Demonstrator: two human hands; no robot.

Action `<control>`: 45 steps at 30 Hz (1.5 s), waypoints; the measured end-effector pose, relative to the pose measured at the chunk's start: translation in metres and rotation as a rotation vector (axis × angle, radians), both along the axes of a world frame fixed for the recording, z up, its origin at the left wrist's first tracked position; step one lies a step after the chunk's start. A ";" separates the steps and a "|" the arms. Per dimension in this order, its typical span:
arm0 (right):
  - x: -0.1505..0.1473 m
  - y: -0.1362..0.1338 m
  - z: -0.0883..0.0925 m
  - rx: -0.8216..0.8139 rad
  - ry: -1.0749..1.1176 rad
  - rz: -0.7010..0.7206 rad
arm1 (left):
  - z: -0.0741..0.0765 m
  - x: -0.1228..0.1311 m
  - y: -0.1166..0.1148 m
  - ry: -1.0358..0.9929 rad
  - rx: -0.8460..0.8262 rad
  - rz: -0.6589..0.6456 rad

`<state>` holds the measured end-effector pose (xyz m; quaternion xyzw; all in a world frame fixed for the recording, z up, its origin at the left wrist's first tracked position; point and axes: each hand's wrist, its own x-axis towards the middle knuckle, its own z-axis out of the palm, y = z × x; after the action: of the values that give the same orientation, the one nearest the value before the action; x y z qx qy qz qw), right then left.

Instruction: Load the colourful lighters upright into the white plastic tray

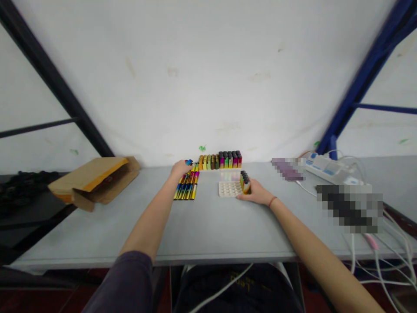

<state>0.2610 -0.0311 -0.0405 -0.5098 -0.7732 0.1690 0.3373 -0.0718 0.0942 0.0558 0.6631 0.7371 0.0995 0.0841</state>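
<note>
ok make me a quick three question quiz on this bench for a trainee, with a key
1. Which hand is at the holed white tray: A left, B right?
2. True or false: the cardboard box lies left of the holed white tray.
3. Fill in: the shiny tubes by the left hand lie flat; the dark-capped tubes by the wall stand ___.

Key
1. B, the right hand
2. True
3. Upright

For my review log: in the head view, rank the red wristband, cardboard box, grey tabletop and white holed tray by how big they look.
Largest to smallest:
1. grey tabletop
2. cardboard box
3. white holed tray
4. red wristband
</note>
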 end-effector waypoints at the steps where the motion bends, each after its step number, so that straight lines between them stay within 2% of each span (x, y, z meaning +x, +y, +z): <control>1: 0.000 -0.001 0.001 -0.005 0.002 -0.006 | -0.001 0.006 0.006 0.007 0.015 0.014; 7: -0.002 -0.003 0.004 -0.019 0.017 -0.011 | -0.013 0.031 0.019 0.029 0.095 0.084; 17: -0.003 -0.002 0.002 0.005 -0.006 0.016 | -0.029 0.032 0.012 0.018 0.194 0.118; 23: -0.002 -0.002 0.001 -0.005 -0.009 0.013 | -0.027 0.034 0.015 0.016 0.182 0.184; 32: -0.002 -0.002 0.000 0.012 -0.002 0.008 | -0.030 0.028 0.006 0.089 0.221 0.033; 38: -0.003 -0.003 0.001 0.014 -0.005 -0.023 | -0.031 0.030 0.002 0.096 0.221 0.058; 42: -0.003 -0.002 0.000 0.012 -0.011 -0.016 | -0.029 0.030 0.008 0.102 0.191 0.097; 45: -0.002 0.000 -0.002 0.008 -0.013 -0.008 | -0.029 0.026 0.012 0.161 0.177 0.070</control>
<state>0.2588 -0.0312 -0.0422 -0.5127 -0.7739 0.1613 0.3350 -0.0454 0.1064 0.0272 0.6477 0.7525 0.1134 -0.0375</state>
